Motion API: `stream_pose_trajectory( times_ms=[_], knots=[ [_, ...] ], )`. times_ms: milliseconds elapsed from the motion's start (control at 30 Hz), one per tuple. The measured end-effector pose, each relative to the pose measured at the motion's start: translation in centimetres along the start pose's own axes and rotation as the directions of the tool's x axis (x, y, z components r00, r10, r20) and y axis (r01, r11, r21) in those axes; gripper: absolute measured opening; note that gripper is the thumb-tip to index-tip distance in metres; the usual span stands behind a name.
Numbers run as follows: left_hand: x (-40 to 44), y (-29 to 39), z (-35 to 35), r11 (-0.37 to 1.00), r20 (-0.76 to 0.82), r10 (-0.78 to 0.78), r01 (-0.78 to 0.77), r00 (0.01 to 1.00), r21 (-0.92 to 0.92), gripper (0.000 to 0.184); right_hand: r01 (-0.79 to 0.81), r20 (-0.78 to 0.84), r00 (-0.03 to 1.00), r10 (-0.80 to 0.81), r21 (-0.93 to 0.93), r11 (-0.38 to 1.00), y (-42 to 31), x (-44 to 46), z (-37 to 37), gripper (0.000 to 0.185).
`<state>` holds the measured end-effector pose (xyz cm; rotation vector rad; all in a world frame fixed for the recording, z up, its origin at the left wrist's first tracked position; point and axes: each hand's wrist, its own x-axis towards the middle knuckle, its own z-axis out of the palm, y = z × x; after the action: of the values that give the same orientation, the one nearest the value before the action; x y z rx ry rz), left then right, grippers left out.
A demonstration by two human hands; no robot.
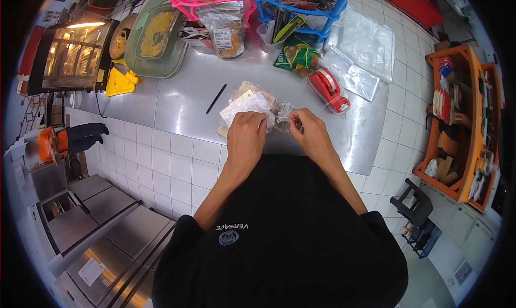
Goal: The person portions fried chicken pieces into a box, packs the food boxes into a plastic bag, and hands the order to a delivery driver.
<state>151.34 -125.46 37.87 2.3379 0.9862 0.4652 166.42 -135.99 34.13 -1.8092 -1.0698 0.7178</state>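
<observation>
At the front edge of the steel table, my left hand (247, 133) is closed with thumb and fingertips pinched on clear plastic. My right hand (310, 129) pinches the other side of it, a short gap away. Between them is a small clear plastic bag (282, 114), its contents too small to make out. Behind my left hand lie flat packets topped by a white printed paper (248, 102). A black pen (216, 98) rests to their left. The red tape dispenser (329, 90) stands beyond my right hand, a strip of clear tape at its front end.
Clear plastic bags (361, 44) are stacked at the table's right. Pink (207, 1) and blue (328, 12) racks, a green-yellow packet (297, 54) and a green tub (166, 66) line the back. A person in orange (62, 144) is at far left; orange shelving (466, 120) stands right.
</observation>
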Motion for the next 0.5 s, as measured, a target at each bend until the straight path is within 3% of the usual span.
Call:
stream_pose_trajectory(
  times_ms=[133, 167, 200, 233, 267, 300, 367, 433, 500],
  knots=[
    [-0.1, -1.4, 1.4, 0.999, -0.058, 0.007, -0.01, 0.998, -0.053, 0.012, 0.049, 0.014, 0.999, -0.049, -0.032, 0.998, 0.3, 0.2, -0.1, 0.012],
    [-0.2, -1.8, 1.9, 0.938, 0.01, -0.172, 0.167, 0.985, -0.305, 0.013, 0.032, 0.047, 0.998, -0.031, -0.006, 0.999, 0.6, 0.2, -0.1, 0.012],
    [-0.4, -2.2, 2.3, 0.786, 0.118, -0.322, 0.335, 0.939, -0.519, 0.013, 0.032, 0.048, 0.998, -0.032, -0.007, 0.999, 0.8, 0.2, -0.2, 0.012],
    [-0.4, -2.7, 2.7, 0.786, 0.116, -0.321, 0.332, 0.94, -0.521, 0.013, -0.184, 0.16, 0.975, 0.156, 0.177, 0.967, 1.1, 0.4, -0.3, 0.012],
    [-0.6, -3.2, 2.9, 0.612, 0.206, -0.393, 0.422, 0.896, -0.669, 0.014, -0.405, 0.302, 0.901, 0.311, 0.326, 0.854, 1.3, 0.3, -0.2, 0.013],
    [-0.7, -3.5, 3.1, 0.4, 0.308, -0.438, 0.49, 0.844, -0.774, 0.016, -0.405, 0.303, 0.901, 0.312, 0.325, 0.855, 1.7, 0.3, 0.1, 0.013],
    [-1.1, -3.5, 3.5, 0.343, 0.302, -0.458, 0.479, 0.836, -0.808, 0.016, -0.552, 0.416, 0.834, 0.363, 0.643, 0.531, 2.5, -0.1, 1.1, 0.016],
    [-1.4, -2.6, 3.9, 0.288, 0.293, -0.477, 0.462, 0.829, -0.839, 0.017, -0.51, 0.353, 0.859, 0.37, 0.651, 0.562, 2.4, -0.6, 2.1, 0.014],
    [-1.9, -1.2, 4.1, 0.424, 0.109, -0.538, 0.381, 0.836, -0.822, 0.013, -0.469, 0.288, 0.88, 0.378, 0.656, 0.592, 1.8, -0.9, 2.8, 0.013]
  ],
)
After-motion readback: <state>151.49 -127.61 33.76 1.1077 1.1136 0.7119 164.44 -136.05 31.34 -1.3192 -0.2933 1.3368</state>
